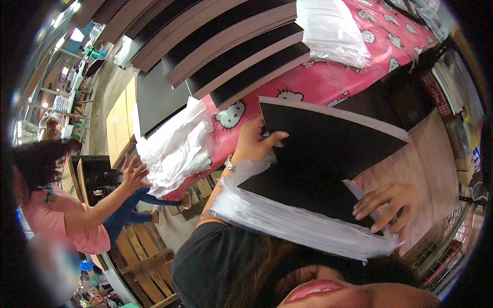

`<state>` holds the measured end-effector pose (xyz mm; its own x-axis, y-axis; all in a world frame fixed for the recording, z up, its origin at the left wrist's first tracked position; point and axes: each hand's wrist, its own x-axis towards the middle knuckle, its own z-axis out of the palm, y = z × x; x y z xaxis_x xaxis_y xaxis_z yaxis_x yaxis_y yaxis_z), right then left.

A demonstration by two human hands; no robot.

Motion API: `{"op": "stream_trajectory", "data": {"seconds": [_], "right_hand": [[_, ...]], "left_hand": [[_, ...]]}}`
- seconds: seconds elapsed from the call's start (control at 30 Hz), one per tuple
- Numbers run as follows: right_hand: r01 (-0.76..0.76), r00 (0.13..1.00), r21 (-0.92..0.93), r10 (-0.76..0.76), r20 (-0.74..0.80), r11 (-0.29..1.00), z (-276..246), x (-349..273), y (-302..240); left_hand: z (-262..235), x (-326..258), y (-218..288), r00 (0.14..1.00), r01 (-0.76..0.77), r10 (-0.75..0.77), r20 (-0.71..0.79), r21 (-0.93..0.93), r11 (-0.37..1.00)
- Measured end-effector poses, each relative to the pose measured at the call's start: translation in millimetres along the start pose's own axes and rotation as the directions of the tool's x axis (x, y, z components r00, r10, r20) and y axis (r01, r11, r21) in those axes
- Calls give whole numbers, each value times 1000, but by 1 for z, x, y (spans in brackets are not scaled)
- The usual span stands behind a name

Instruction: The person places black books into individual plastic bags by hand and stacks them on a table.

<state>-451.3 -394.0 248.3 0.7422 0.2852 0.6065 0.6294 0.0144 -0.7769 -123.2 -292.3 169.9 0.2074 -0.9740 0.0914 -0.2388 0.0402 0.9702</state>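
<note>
In front of me, a thick black slab with a pale layered edge [328, 133], like a hardcover book or album, stands tilted. My left hand [254, 141], a watch at its wrist, grips its left edge, thumb on the black face and fingers partly hidden behind. Below it lies another black panel [303, 190]; I cannot tell whether the two are joined. A stack of clear-white plastic sleeves [287, 226] lies under this panel, nearest me. My right hand [390, 205] rests at the panel's right end, fingers bent and apart, touching the panel and a strip of plastic.
Several similar black slabs [246, 66] are piled at the far side on a pink patterned table cover [318, 84]. White plastic sleeves [177, 146] lie at its left, by a co-worker's hand [134, 172]. More sleeves [334, 33] lie behind. Wooden pallets [141, 267] stand lower left.
</note>
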Motion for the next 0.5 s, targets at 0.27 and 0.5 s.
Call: {"op": "stream_trajectory", "data": {"seconds": [0.27, 0.5], "right_hand": [[114, 993, -135, -116, -11, 984, -1, -11, 6], [-41, 996, -264, 17, -92, 964, 10, 0, -6]], "left_hand": [[2, 5, 5, 999, -25, 25, -33, 8, 1000], [2, 0, -3, 996, -71, 70, -56, -14, 997]]}}
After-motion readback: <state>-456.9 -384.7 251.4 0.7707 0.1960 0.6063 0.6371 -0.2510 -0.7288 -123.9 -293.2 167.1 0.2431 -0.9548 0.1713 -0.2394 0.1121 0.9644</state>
